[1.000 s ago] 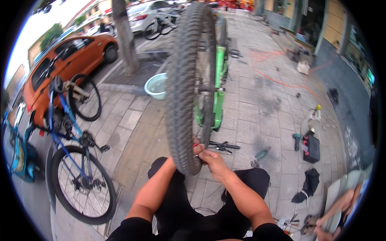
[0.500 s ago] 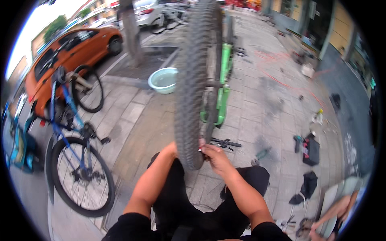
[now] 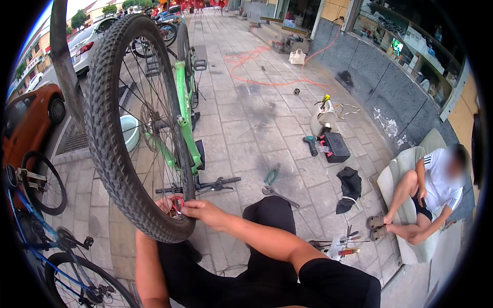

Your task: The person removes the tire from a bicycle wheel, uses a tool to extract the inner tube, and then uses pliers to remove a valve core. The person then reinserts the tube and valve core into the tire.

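Note:
A green-framed bicycle [image 3: 184, 97] stands upside down before me, its knobby-tyred wheel [image 3: 100, 128] raised toward me. My right hand [image 3: 204, 212] is closed in a pinch at the near end of the rim, on a small red looped tool [image 3: 177, 204] among the spokes. Across the wheel, my left hand [image 3: 163, 203] has its fingers bent beside the same tool. The tyre covers part of that hand, so its grip is hidden. Below the wheel, the handlebar [image 3: 221, 184] lies close to the paving.
Pliers [image 3: 271, 176], an adjustable wrench [image 3: 280, 196], a drill [image 3: 310, 145] and a black toolbox [image 3: 336, 148] lie on the paving to the right. A person [image 3: 436, 179] sits on a cushioned seat. A basin [image 3: 129, 132] and a blue bicycle [image 3: 61, 241] are left.
My view has turned right, so the wheel now appears farther left and more from its side. The seated person has come fully into view. Both hands are still at the rim.

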Demonstrator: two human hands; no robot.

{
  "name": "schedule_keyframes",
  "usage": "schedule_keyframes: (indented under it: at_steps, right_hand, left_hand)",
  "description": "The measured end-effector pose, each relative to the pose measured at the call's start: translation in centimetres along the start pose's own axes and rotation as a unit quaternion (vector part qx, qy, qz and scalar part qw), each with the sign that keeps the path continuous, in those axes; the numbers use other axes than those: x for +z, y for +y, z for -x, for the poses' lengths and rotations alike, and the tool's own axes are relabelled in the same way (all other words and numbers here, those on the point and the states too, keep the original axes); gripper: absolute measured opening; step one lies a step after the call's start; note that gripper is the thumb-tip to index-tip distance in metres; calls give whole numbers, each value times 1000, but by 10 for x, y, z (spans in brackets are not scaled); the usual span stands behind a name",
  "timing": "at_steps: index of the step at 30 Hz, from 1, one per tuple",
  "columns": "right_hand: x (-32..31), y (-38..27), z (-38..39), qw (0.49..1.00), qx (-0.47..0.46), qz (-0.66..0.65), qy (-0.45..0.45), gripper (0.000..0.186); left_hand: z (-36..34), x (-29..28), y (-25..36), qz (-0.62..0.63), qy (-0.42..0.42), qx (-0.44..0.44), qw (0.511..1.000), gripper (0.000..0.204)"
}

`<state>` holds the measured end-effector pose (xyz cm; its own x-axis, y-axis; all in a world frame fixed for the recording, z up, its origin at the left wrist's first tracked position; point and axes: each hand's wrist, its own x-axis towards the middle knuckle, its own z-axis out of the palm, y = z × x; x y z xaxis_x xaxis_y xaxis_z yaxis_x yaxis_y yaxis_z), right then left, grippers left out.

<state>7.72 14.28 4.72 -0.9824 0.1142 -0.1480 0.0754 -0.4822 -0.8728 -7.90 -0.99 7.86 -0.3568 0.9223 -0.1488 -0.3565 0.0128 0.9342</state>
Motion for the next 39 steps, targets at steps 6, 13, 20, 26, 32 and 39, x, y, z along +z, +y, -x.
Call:
schedule_keyframes:
  at_steps: [6,13,20,26,32,39]
  right_hand:
    - [-3,-5,-2,999,33,-4,-6,37]
    - [-7,-1,1,1000,21,-8,22,30]
    - [-4,9,-4,999,10,-5,42,32]
    - [10,-20,5,998,61,-24,16,31]
    - [-2,-9,2,998,64,-25,8,26]
    - [5,-8,5,998,-15,-36,59,31]
  left_hand:
    - [-2,6,4,48,-15,4,999,37]
    - [-22,15,-16,-139,109,87,980,26]
    - [-17,24,-12,-132,130,73,980,26]
    - [3,8,8,15,-13,-5,1000,54]
    - [2,3,0,-35,-16,25,999,48]
    - [-17,19,20,-156,68,-51,984,32]
